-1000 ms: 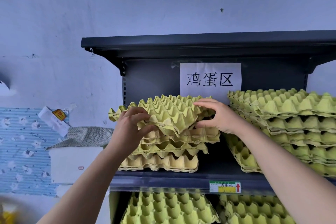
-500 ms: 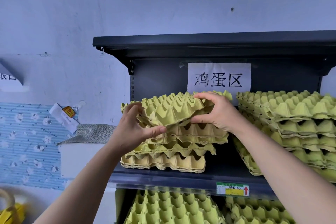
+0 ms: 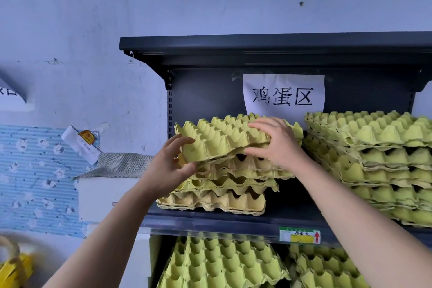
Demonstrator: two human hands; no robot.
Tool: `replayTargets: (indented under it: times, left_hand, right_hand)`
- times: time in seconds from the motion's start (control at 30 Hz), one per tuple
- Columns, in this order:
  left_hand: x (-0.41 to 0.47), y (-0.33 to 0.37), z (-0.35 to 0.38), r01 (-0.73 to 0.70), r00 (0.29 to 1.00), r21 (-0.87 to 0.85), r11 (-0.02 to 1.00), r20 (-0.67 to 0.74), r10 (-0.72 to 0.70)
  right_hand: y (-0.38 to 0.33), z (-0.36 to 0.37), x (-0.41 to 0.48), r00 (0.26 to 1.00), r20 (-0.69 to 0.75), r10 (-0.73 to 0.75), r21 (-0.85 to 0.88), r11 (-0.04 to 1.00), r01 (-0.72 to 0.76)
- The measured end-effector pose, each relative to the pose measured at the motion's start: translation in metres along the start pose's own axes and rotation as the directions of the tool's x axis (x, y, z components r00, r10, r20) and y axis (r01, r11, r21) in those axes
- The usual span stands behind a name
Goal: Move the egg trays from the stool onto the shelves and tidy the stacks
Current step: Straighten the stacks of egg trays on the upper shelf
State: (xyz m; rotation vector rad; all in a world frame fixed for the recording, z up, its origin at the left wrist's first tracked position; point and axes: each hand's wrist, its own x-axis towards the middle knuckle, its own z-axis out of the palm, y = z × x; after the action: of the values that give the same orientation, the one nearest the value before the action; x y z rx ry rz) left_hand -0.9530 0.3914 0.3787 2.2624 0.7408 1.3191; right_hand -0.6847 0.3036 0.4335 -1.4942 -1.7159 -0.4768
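1. I watch the top egg tray (image 3: 222,138) swing from skewed a second ago to nearly square over the left stack (image 3: 217,199) on the shelf (image 3: 210,220).
2. Left grip (image 3: 168,166) pinches its front corner; right grip (image 3: 278,145) clasps its right edge.
3. Seating it flat remains, I judge.

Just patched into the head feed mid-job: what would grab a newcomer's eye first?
Both hands are on the top tray of the left stack on the dark shelf. The left hand grips its near left corner and the right hand its right side, and it lies tilted on the trays beneath. A taller right stack stands beside it, and a white paper sign with black characters hangs on the back panel above.
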Motion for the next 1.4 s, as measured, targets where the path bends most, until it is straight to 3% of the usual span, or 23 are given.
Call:
replayTargets:
  times: [0.07,0.17,0.2,0.3,0.47,0.73,0.97,1.07,1.23,1.4]
  left_hand:
    - [0.003,0.001,0.003,-0.012,1.000,0.021,1.000,-0.016,0.013]
    - [0.006,0.002,0.000,-0.011,0.997,0.009,1.000,-0.073,0.012]
    - [0.007,0.002,-0.002,-0.009,0.996,-0.018,1.000,-0.089,0.008]
    - [0.007,0.003,-0.012,-0.041,0.993,-0.057,0.998,-0.116,0.034]
    - [0.002,0.021,-0.029,-0.055,0.982,-0.061,0.997,-0.183,0.043]
    - [-0.008,0.000,-0.013,0.032,0.996,-0.142,0.989,-0.082,-0.044]
    - [-0.012,-0.017,-0.003,0.067,0.998,-0.049,0.997,-0.004,-0.067]
    - [-0.008,-0.018,0.002,0.057,0.998,0.133,0.990,0.028,-0.061]
    - [0.002,-0.019,0.007,0.103,0.994,0.172,0.980,-0.046,-0.097]
    - [-0.008,-0.037,0.010,0.146,0.983,0.311,0.939,0.061,-0.173]
  right_hand:
    - [0.007,-0.008,0.001,0.998,0.043,0.050,-0.029,0.998,-0.049]
    - [0.016,-0.015,0.002,0.994,0.037,0.098,-0.274,0.958,-0.084]
    - [0.018,-0.017,0.001,0.990,0.025,0.141,-0.283,0.951,-0.128]
    - [0.021,-0.025,0.000,0.968,0.061,0.244,-0.093,0.967,-0.238]
    - [0.006,-0.033,-0.002,0.987,0.043,0.156,-0.010,0.988,-0.155]
    - [0.005,-0.031,-0.022,0.986,0.047,0.162,-0.107,0.982,-0.157]
    - [0.013,-0.016,-0.041,0.952,0.213,0.220,-0.141,0.971,-0.193]
    - [0.012,-0.015,-0.041,0.955,0.197,0.221,-0.167,0.968,-0.189]
    - [0.012,-0.011,-0.044,0.970,0.128,0.206,-0.202,0.963,-0.178]
    - [0.010,0.002,-0.049,0.960,0.221,0.172,-0.305,0.947,-0.099]
